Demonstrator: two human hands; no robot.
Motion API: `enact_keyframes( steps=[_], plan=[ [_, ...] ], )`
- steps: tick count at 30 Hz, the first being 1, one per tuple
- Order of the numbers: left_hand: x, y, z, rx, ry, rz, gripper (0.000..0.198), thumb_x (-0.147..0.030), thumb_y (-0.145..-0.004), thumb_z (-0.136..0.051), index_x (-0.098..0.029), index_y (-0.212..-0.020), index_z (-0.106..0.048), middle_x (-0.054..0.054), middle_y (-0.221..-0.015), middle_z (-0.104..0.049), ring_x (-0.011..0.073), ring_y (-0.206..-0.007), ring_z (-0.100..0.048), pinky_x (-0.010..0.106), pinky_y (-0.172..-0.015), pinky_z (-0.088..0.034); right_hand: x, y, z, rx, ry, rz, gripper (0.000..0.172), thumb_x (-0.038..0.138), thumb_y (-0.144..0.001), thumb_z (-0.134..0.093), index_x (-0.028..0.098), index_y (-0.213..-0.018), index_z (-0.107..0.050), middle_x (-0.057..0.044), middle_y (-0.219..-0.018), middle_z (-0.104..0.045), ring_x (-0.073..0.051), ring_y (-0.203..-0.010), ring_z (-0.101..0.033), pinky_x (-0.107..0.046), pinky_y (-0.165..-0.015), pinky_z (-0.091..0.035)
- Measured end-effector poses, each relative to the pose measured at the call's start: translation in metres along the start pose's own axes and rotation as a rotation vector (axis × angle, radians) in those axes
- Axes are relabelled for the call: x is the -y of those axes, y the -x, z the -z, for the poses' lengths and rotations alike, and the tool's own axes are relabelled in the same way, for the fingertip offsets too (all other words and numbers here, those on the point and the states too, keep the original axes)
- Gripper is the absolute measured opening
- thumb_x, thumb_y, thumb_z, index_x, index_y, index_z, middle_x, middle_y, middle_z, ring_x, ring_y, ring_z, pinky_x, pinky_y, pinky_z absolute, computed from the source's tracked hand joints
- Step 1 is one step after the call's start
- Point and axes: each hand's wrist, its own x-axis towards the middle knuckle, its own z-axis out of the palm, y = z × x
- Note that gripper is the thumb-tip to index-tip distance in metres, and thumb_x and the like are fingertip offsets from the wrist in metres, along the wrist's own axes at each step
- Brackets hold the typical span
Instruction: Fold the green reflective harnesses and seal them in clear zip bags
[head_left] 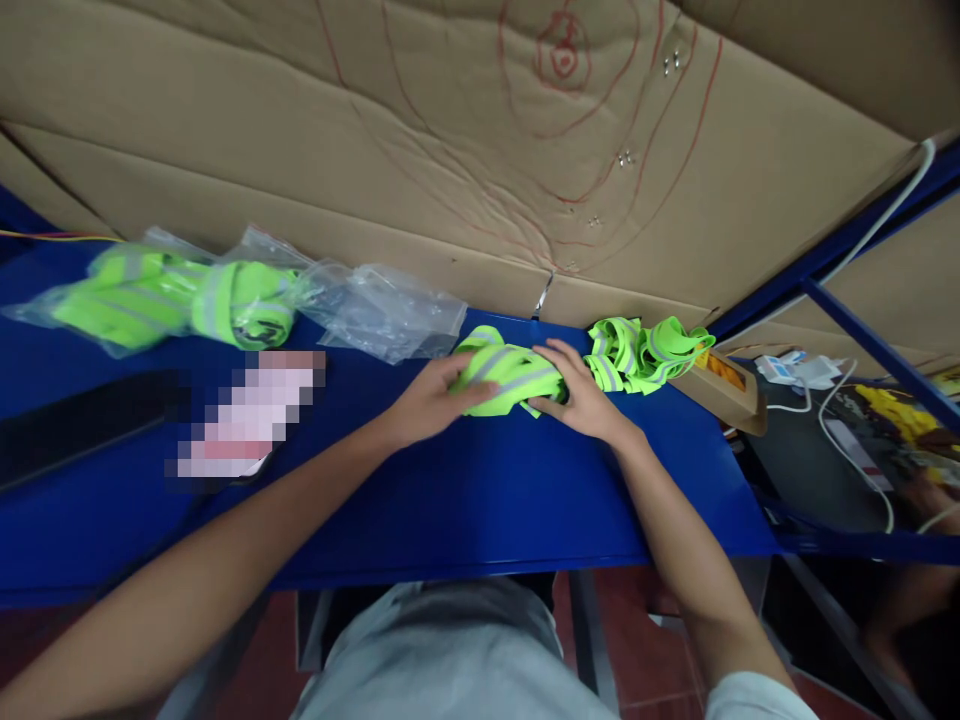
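Observation:
Between my hands, on the blue table [480,500], lies a folded bundle of neon-yellow reflective strap [510,375] with grey stripes. My left hand [435,400] grips its left end, thumb in front and fingers behind. At the right end, my right hand [577,395] curls round the bundle with its thumb low and fingers over the top. Just right of that hand sits a looser heap of the same reflective straps [645,355]. The undersides of the fingers are partly hidden by the bundle.
Bagged neon straps [142,295] and clear plastic bags [394,310] lie along the back left. A blurred-out phone [247,415] and a dark long object [82,425] are nearer. Cardboard [450,130] walls the back. A small box [724,390] stands at the right, where another person's hand [930,500] shows.

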Motion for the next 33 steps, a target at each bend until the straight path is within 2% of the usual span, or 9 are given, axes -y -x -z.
enact_keyframes(
  steps=[4,7,10,13,16,20,25,29,33],
  plan=[
    [-0.02,0.001,0.002,-0.018,0.604,0.23,0.036,-0.039,-0.073,-0.077,-0.02,-0.104,-0.073,0.006,-0.09,-0.077,0.0249,-0.081,-0.073,0.035,-0.073,-0.059,-0.009,-0.002,-0.009,0.018,-0.237,-0.062,0.075,0.051,-0.091,-0.072,0.023,-0.155,-0.046,-0.016,-0.152,-0.056,-0.028,-0.133,-0.061,-0.048,-0.113,-0.05],
    [-0.028,-0.001,0.011,-0.072,0.701,0.284,0.023,-0.037,-0.069,-0.072,-0.019,-0.082,-0.068,0.004,-0.07,-0.068,0.0233,-0.069,-0.069,0.034,-0.065,-0.056,-0.002,-0.002,-0.009,0.045,-0.357,-0.176,0.068,0.046,-0.09,-0.072,0.022,-0.149,-0.048,-0.015,-0.141,-0.063,-0.02,-0.095,-0.069,-0.039,-0.086,-0.059],
    [-0.033,-0.006,0.027,-0.179,0.633,0.285,0.025,-0.042,-0.064,-0.068,-0.02,-0.071,-0.059,0.002,-0.061,-0.057,0.0162,-0.056,-0.057,0.03,-0.056,-0.05,0.005,-0.001,0.007,0.032,-0.501,-0.211,0.052,0.041,-0.087,-0.075,0.023,-0.132,-0.057,-0.009,-0.126,-0.069,-0.018,-0.093,-0.067,-0.033,-0.083,-0.056],
    [-0.032,-0.011,0.041,-0.256,0.372,0.305,0.03,-0.049,-0.068,-0.063,-0.02,-0.072,-0.057,0.001,-0.063,-0.055,0.0144,-0.054,-0.052,0.03,-0.055,-0.048,0.007,0.0,0.032,-0.029,-0.744,-0.297,0.049,0.041,-0.084,-0.08,0.027,-0.125,-0.058,-0.002,-0.109,-0.072,-0.017,-0.094,-0.068,-0.029,-0.082,-0.054],
    [-0.023,-0.012,0.041,-0.348,0.099,0.307,0.033,-0.046,-0.072,-0.075,-0.018,-0.087,-0.063,0.006,-0.085,-0.068,0.0244,-0.082,-0.066,0.038,-0.076,-0.057,0.01,-0.001,0.043,-0.077,-0.915,-0.387,0.052,0.043,-0.083,-0.083,0.029,-0.127,-0.059,0.002,-0.091,-0.072,-0.014,-0.081,-0.067,-0.026,-0.075,-0.051],
    [-0.017,-0.004,0.024,-0.535,-0.622,-0.021,0.043,-0.037,-0.081,-0.078,-0.015,-0.113,-0.061,0.018,-0.134,-0.062,0.04,-0.133,-0.055,0.055,-0.114,-0.043,0.018,-0.005,0.027,-0.212,-0.877,-0.37,0.045,0.048,-0.081,-0.084,0.026,-0.115,-0.064,0.002,-0.085,-0.07,-0.013,-0.075,-0.062,-0.023,-0.067,-0.047],
    [-0.025,0.011,0.005,-0.637,-1.099,-0.313,0.072,-0.058,-0.093,-0.068,-0.009,-0.142,-0.05,0.027,-0.141,-0.056,0.0456,-0.134,-0.054,0.058,-0.106,-0.047,0.028,-0.006,0.002,-0.245,-0.708,-0.298,0.043,0.058,-0.087,-0.075,0.024,-0.111,-0.064,-0.001,-0.089,-0.07,-0.011,-0.066,-0.053,-0.022,-0.055,-0.038],
    [-0.017,0.018,-0.013,-0.353,-1.092,-0.509,0.046,-0.044,-0.098,-0.064,-0.016,-0.134,-0.059,0.019,-0.135,-0.063,0.0357,-0.125,-0.062,0.048,-0.104,-0.05,0.037,-0.001,-0.005,-0.214,-0.645,-0.236,0.035,0.051,-0.097,-0.066,0.024,-0.119,-0.064,-0.003,-0.1,-0.072,-0.01,-0.066,-0.054,-0.023,-0.055,-0.038],
    [-0.001,0.017,-0.027,-0.162,-1.068,-0.489,0.03,-0.029,-0.094,-0.066,-0.016,-0.121,-0.065,0.013,-0.124,-0.072,0.0312,-0.116,-0.068,0.045,-0.104,-0.051,0.044,0.006,-0.01,-0.154,-0.606,-0.17,0.031,0.046,-0.101,-0.062,0.025,-0.125,-0.063,-0.005,-0.11,-0.073,-0.012,-0.074,-0.062,-0.024,-0.063,-0.047]
  ],
)
